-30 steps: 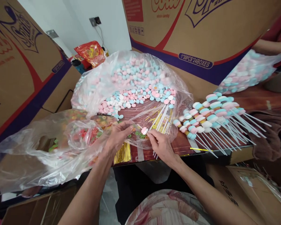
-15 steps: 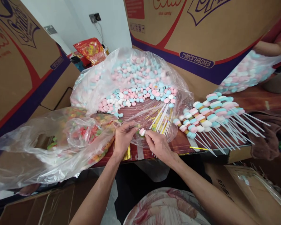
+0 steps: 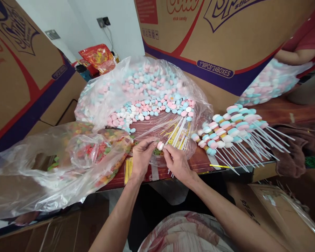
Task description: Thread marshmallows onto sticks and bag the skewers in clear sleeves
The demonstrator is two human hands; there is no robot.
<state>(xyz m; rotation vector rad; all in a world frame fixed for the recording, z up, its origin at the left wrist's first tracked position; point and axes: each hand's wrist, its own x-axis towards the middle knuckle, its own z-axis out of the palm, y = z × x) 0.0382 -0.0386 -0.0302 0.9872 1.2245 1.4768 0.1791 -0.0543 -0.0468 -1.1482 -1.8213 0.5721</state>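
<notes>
While the right hand [image 3: 177, 161] pinches the pink-and-white candy [image 3: 160, 145] by its edge, the left hand [image 3: 142, 157] is pinched together just beside it, on what I can't tell. So it's between the two. Probably light, squishy, dents easily; hold the rim gently.

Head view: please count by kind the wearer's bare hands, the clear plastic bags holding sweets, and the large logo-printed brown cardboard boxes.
Bare left hand, right hand: 2
Clear plastic bags of pastel oval sweets: 2
Clear plastic bag of red, green and orange sweets: 1
Logo-printed brown cardboard boxes: 2
Total: 7
</notes>
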